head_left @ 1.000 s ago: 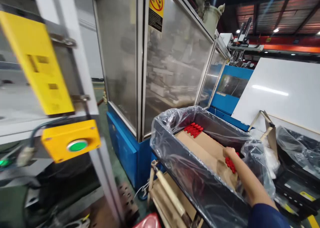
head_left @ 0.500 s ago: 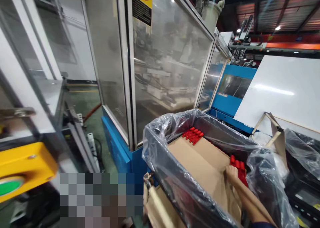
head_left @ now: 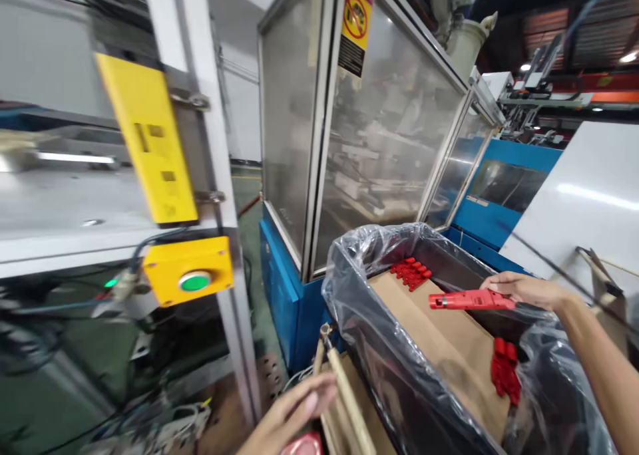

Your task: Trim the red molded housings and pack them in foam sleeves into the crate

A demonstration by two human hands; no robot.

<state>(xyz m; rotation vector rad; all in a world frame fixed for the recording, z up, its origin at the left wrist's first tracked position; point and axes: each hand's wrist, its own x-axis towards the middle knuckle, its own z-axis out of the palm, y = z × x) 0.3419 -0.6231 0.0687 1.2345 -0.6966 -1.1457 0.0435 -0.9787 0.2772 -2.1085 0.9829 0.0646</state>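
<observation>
My right hand is closed round one end of a long red plastic part. The part is held nearly level above the lined box, and a metallic piece shows near its left end. My left hand is at the bottom of the view, slightly blurred, its fingers stretched out beside a pale wooden bar. Just below it, a red object is cut off by the frame edge. On the cardboard sheet in the box, red parts lie in a far group and a near group.
Clear plastic film lines the dark box and hangs over its rim. Behind it stands a blue-based machine with transparent panels. At left, a yellow box with a green button is fixed to a metal frame post. A white board leans at right.
My view has swung left. The right hand has risen from the near red parts and cardboard and now holds a red part over the box. My left hand has come into view.
</observation>
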